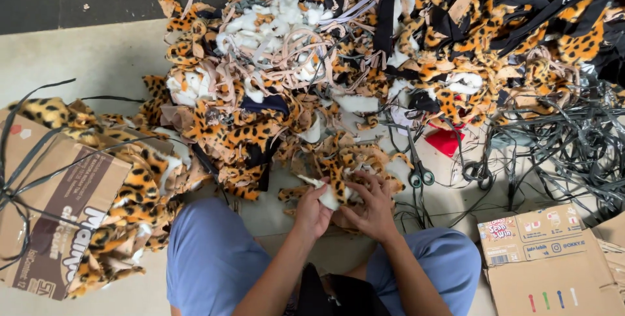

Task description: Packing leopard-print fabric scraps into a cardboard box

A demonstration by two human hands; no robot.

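Leopard-print fur scrap [336, 182], white backing outward, pinched between left hand [314, 210] and right hand [372, 206] just above the lap, both closed on it, probably for sorting. Heaped beyond: scrap pile [312, 62] of spotted plush, white stuffing, black strips. Green-handled scissors [420, 174] within reach at right. Brown cardboard box [55, 218] at left, stuffed with scraps and tied with black strapping; flattened carton [547, 257] with colourful label at right.

Even, soft daylight with faint shadows, no glare, sharp focus throughout, slight wide-angle bending at the edges.
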